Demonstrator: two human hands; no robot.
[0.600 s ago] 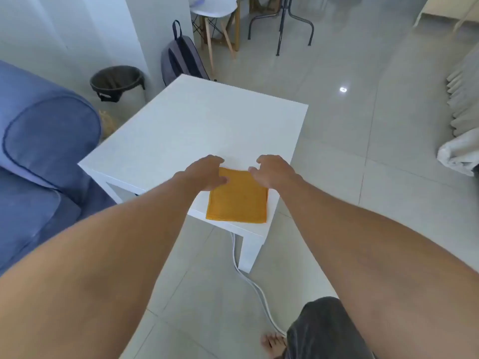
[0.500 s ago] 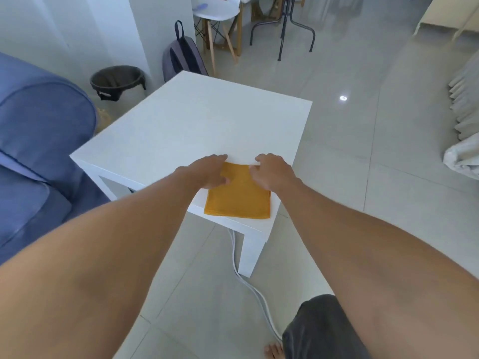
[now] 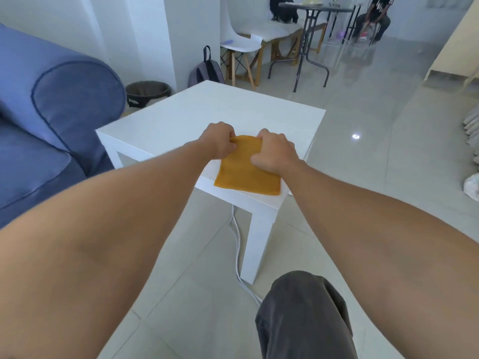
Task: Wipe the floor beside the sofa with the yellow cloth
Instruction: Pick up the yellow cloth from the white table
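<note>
The yellow cloth [image 3: 246, 174] lies folded on the near corner of a white side table [image 3: 207, 120]. My left hand [image 3: 220, 143] pinches the cloth's far left corner, fingers curled on the fabric. My right hand [image 3: 274, 154] grips the far right corner, and the far edge is raised off the tabletop. The blue sofa [image 3: 51, 120] stands to the left of the table. Pale tiled floor [image 3: 194, 268] lies between the sofa and my leg.
A white cable [image 3: 237, 244] runs along the floor under the table by its near leg [image 3: 255, 244]. A dark bin [image 3: 147, 93] and a backpack [image 3: 207, 72] sit behind the table. Chairs and a black-legged table [image 3: 311, 42] stand at the back, with a seated person beyond.
Both hands have closed on the cloth's far corners and lifted that edge. The camera view has tilted up, showing more of the room behind.
</note>
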